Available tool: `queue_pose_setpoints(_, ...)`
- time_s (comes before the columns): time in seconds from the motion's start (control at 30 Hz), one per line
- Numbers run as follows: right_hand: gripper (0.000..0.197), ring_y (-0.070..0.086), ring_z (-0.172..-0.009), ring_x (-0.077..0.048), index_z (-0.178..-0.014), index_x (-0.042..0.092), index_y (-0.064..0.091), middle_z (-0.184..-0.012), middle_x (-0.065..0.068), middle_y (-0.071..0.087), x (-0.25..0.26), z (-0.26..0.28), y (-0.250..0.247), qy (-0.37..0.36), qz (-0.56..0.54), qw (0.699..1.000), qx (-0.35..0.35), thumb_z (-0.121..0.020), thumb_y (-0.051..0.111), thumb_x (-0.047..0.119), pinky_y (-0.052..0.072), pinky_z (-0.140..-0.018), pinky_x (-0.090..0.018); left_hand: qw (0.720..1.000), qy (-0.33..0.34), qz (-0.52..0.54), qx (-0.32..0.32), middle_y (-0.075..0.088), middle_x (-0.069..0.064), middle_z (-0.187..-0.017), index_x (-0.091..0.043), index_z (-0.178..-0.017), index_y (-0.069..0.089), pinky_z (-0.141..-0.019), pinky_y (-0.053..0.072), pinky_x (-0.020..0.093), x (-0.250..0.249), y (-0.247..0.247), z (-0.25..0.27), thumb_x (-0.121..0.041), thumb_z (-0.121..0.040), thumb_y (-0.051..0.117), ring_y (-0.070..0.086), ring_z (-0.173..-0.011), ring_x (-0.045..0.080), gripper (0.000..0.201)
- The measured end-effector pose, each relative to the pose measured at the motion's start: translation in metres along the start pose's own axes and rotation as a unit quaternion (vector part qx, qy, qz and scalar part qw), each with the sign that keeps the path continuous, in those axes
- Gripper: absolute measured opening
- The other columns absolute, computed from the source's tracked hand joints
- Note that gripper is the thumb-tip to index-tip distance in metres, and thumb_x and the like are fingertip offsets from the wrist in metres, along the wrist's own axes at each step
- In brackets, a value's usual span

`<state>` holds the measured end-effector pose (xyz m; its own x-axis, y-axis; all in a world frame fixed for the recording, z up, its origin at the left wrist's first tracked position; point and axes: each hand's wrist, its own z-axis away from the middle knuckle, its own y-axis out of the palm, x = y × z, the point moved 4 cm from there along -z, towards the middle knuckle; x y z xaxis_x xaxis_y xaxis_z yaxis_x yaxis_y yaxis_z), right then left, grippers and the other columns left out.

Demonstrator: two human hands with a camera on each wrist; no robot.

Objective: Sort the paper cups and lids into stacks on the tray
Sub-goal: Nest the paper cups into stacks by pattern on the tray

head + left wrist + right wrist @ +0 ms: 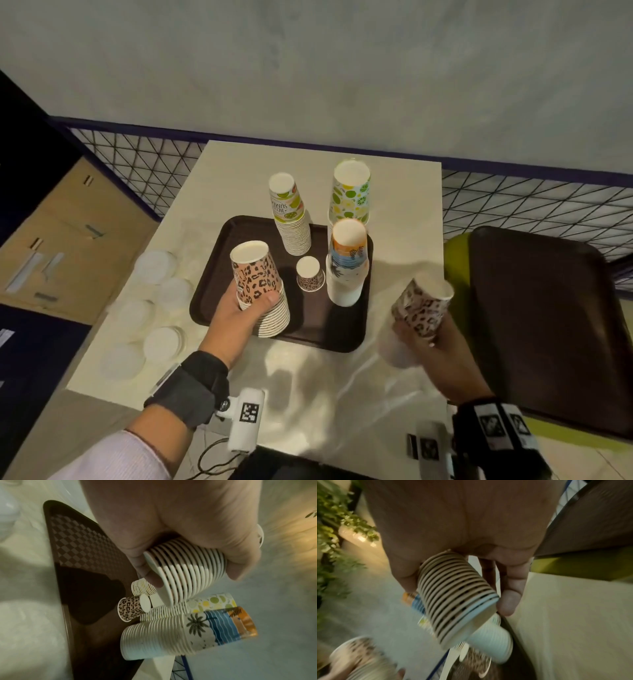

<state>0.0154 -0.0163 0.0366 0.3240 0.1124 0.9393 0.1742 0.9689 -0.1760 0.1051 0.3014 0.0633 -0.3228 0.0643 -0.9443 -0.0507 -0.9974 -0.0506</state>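
On the brown tray [212, 274], the left hand [236, 308] grips an upside-down leopard-print cup stack [260, 291].
Beside the tray, above the tabletop [308, 370], the right hand [431, 346] grips a second leopard-print stack [423, 305]; both wrist views show fingers curled round stacked rims.

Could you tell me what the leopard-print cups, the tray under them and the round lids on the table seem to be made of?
Leopard-print cups: printed paper, matte, going by their thin rolled white rims.
Tray: dark brown, probably hard plastic; the left wrist view shows a moulded checker texture and slight sheen.
Round lids: whitish and slightly translucent, likely thin plastic, though too blurred to be sure.
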Motion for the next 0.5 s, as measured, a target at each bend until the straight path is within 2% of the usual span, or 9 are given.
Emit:
queue_pose_setpoints(0.07, 0.043, 0.064, -0.096, 0.014, -0.114, 0.045, 0.055, -0.103, 0.023, 0.07, 0.002, 0.013, 0.031, 0.001, 0.036, 0.999, 0.038, -0.08, 0.081, 0.038, 0.057, -0.089, -0.021, 1.0, -0.003, 0.009, -0.006, 0.076, -0.003, -0.12, -0.033, -0.124, 0.066, -0.112, 0.046, 0.057, -0.002, -0.013, -0.003, -0.058, -0.06, 0.084, 0.07, -0.116, 0.021, 0.071)
queue_pose_setpoints(0.1, 0.044, 0.063, -0.098, 0.016, -0.115, 0.045, 0.054, -0.103, 0.026, 0.07, 0.003, 0.017, 0.049, -0.003, 0.048, 0.997, 0.054, -0.082, 0.081, 0.035, 0.057, -0.089, -0.021, 1.0, -0.002, 0.016, -0.008, 0.076, -0.001, -0.12, -0.032, -0.123, 0.067, -0.111, 0.047, 0.058, -0.003, -0.019, -0.004, -0.062, -0.058, 0.087, 0.07, -0.117, 0.022, 0.074)
queue_pose_setpoints(0.17, 0.05, 0.064, -0.104, 0.011, -0.12, 0.044, 0.052, -0.106, 0.029, 0.069, 0.007, 0.018, 0.086, -0.026, 0.049, 0.996, 0.068, -0.081, 0.082, 0.034, 0.057, -0.09, -0.023, 1.0, -0.002, 0.028, -0.01, 0.075, 0.001, -0.123, -0.032, -0.126, 0.066, -0.11, 0.047, 0.061, -0.005, -0.031, -0.007, -0.071, -0.053, 0.09, 0.069, -0.118, 0.026, 0.087)
queue_pose_setpoints(0.2, 0.052, 0.063, -0.106, 0.009, -0.122, 0.043, 0.052, -0.109, 0.03, 0.068, 0.011, 0.015, 0.104, -0.044, 0.046, 0.996, 0.064, -0.081, 0.083, 0.033, 0.054, -0.09, -0.02, 0.999, -0.002, 0.033, -0.011, 0.075, 0.002, -0.124, -0.031, -0.129, 0.065, -0.11, 0.046, 0.062, -0.006, -0.037, -0.01, -0.071, -0.053, 0.089, 0.069, -0.119, 0.027, 0.09)
queue_pose_setpoints(0.27, 0.059, 0.061, -0.112, 0.008, -0.128, 0.037, 0.051, -0.117, 0.027, 0.066, 0.019, 0.004, 0.139, -0.077, 0.035, 0.995, 0.044, -0.079, 0.084, 0.03, 0.047, -0.092, -0.01, 0.999, 0.0, 0.038, -0.009, 0.074, 0.002, -0.125, -0.029, -0.131, 0.063, -0.111, 0.046, 0.061, -0.008, -0.049, -0.015, -0.063, -0.058, 0.089, 0.068, -0.12, 0.026, 0.085)
queue_pose_setpoints(0.3, 0.065, 0.059, -0.115, 0.007, -0.132, 0.035, 0.049, -0.122, 0.024, 0.064, 0.021, -0.005, 0.155, -0.088, 0.031, 0.995, 0.031, -0.078, 0.085, 0.032, 0.046, -0.094, -0.01, 0.999, 0.0, 0.041, -0.008, 0.075, 0.001, -0.124, -0.03, -0.13, 0.064, -0.111, 0.047, 0.059, -0.01, -0.054, -0.018, -0.058, -0.061, 0.087, 0.069, -0.119, 0.025, 0.078)
queue_pose_setpoints(0.37, 0.074, 0.058, -0.121, 0.001, -0.139, 0.032, 0.045, -0.13, 0.016, 0.061, 0.027, -0.025, 0.183, -0.098, 0.045, 0.994, 0.004, -0.076, 0.084, 0.042, 0.048, -0.102, -0.02, 0.999, -0.001, 0.049, -0.005, 0.076, -0.001, -0.121, -0.032, -0.124, 0.064, -0.11, 0.048, 0.057, -0.012, -0.063, -0.023, -0.053, -0.062, 0.083, 0.07, -0.117, 0.024, 0.068)
queue_pose_setpoints(0.43, 0.075, 0.059, -0.121, -0.007, -0.139, 0.029, 0.043, -0.132, 0.007, 0.058, 0.033, -0.044, 0.202, -0.119, 0.07, 0.989, -0.043, -0.076, 0.081, 0.046, 0.051, -0.103, -0.03, 0.998, 0.0, 0.056, -0.009, 0.077, 0.0, -0.119, -0.032, -0.121, 0.065, -0.108, 0.05, 0.056, -0.014, -0.071, -0.026, -0.052, -0.063, 0.082, 0.071, -0.115, 0.023, 0.063)
queue_pose_setpoints(0.5, 0.074, 0.057, -0.121, -0.016, -0.138, 0.023, 0.042, -0.131, -0.002, 0.056, 0.042, -0.059, 0.214, -0.153, 0.097, 0.979, -0.089, -0.078, 0.08, 0.043, 0.049, -0.103, -0.032, 0.998, 0.003, 0.055, -0.004, 0.077, -0.002, -0.118, -0.032, -0.121, 0.065, -0.106, 0.052, 0.052, -0.014, -0.078, -0.03, -0.05, -0.066, 0.081, 0.071, -0.113, 0.021, 0.06)
